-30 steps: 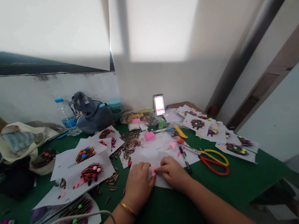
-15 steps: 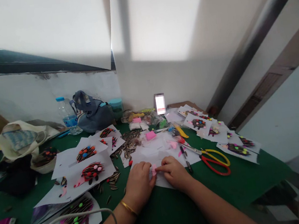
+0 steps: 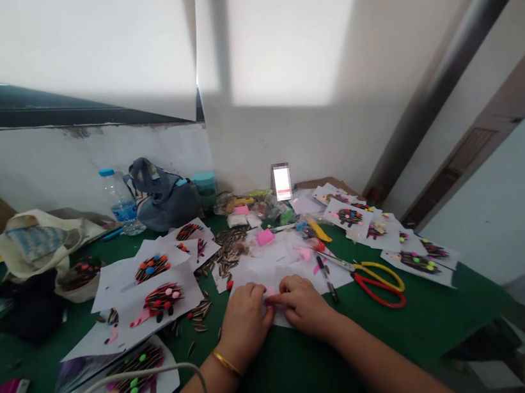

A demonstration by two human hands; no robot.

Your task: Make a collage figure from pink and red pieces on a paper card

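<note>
Left hand (image 3: 245,324) and right hand (image 3: 301,302) meet fingertip to fingertip, pinching a small pink soft lump (image 3: 270,293) over a white paper sheet (image 3: 273,279) on the green tabletop (image 3: 290,373). Red-and-yellow-handled scissors (image 3: 374,278) lie right. Clear plastic water bottle (image 3: 121,202) far left; label unreadable.

Scissors (image 3: 379,281) lie near a water bottle (image 3: 119,201) and bag (image 3: 164,196).
</note>
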